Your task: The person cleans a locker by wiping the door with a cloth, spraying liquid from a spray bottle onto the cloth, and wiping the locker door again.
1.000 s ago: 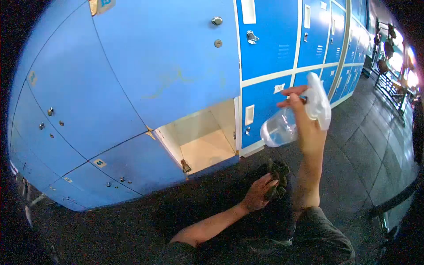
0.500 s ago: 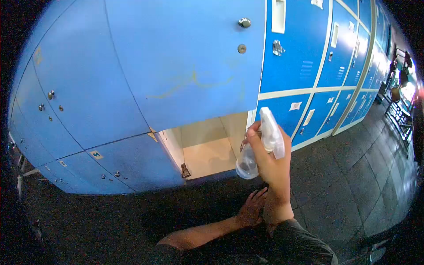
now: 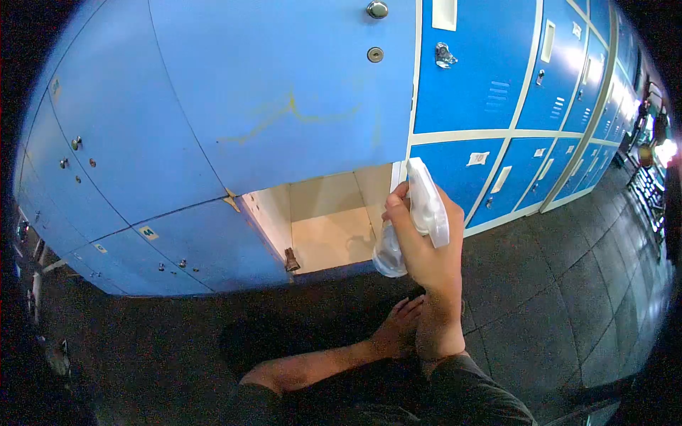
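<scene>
My right hand grips a clear spray bottle by its neck, with the white trigger head pointing up and away. The bottle's transparent body hangs below my fingers, beside the right edge of an open, low cubby. My left hand rests lower down against dark clothing, its fingers stretched out, close beside my right forearm and holding nothing. Part of the left hand is hidden behind that forearm.
A brown hinge sticks out at the cubby's front left edge. Light blue cabinet doors with metal knobs rise above and left. Brighter blue lockers line the right, over dark floor tiles. Stacked furniture stands far right.
The view has shifted slightly, so the cabinets sit higher and more to the left. My right hand has moved a little left and up with the spray bottle, which is still gripped.
</scene>
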The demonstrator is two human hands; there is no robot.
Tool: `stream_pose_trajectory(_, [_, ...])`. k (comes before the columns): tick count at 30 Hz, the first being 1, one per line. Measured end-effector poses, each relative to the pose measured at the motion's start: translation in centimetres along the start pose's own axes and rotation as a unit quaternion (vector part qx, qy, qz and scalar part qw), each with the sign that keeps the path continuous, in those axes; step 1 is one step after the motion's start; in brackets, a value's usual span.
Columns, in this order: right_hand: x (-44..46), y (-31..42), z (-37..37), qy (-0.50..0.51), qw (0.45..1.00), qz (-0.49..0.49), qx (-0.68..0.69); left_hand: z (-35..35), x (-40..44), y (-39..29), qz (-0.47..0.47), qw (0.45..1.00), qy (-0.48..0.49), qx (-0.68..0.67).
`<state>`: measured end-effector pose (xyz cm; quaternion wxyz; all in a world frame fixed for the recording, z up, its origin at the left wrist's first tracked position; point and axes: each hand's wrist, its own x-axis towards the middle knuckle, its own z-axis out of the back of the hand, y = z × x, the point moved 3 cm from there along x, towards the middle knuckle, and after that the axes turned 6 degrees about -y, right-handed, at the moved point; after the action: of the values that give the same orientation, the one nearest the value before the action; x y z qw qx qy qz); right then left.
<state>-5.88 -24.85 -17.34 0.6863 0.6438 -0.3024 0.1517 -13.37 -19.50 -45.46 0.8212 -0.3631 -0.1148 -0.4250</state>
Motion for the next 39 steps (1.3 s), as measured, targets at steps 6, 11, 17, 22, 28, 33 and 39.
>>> stream_pose_trajectory(6, [-0.1,0.5,-0.1,-0.011,1.000,-0.007,-0.014,-0.1,-0.3,0.2,-0.010,0.999,-0.021,-0.034])
stream_pose_trajectory(11, [-0.4,0.1,0.3,0.005,0.999,0.004,-0.036,0.0,-0.3,0.3,-0.017,0.999,-0.020,-0.037])
stream_pose_trajectory(17, [-0.6,-0.1,-0.6,-0.017,0.999,-0.001,0.031,-1.4,-1.0,1.2,-0.026,0.999,-0.032,-0.010])
stream_pose_trajectory(22, [-1.2,0.9,-1.6,0.005,1.000,0.005,0.018,-0.2,-0.3,0.4,-0.013,0.999,-0.021,-0.035])
stream_pose_trajectory(28, [-2.6,1.9,-3.7,0.063,0.997,0.032,-0.020,-1.2,-0.8,0.8,0.069,0.982,0.029,-0.171])
stream_pose_trajectory(33, [-3.7,1.9,-6.0,0.087,0.994,0.053,-0.043,-0.9,-0.4,0.5,0.012,0.989,0.030,-0.144])
stream_pose_trajectory(39, [-4.7,1.3,-7.9,0.129,0.991,0.029,-0.039,-0.6,-0.4,0.6,0.003,0.991,0.024,-0.132])
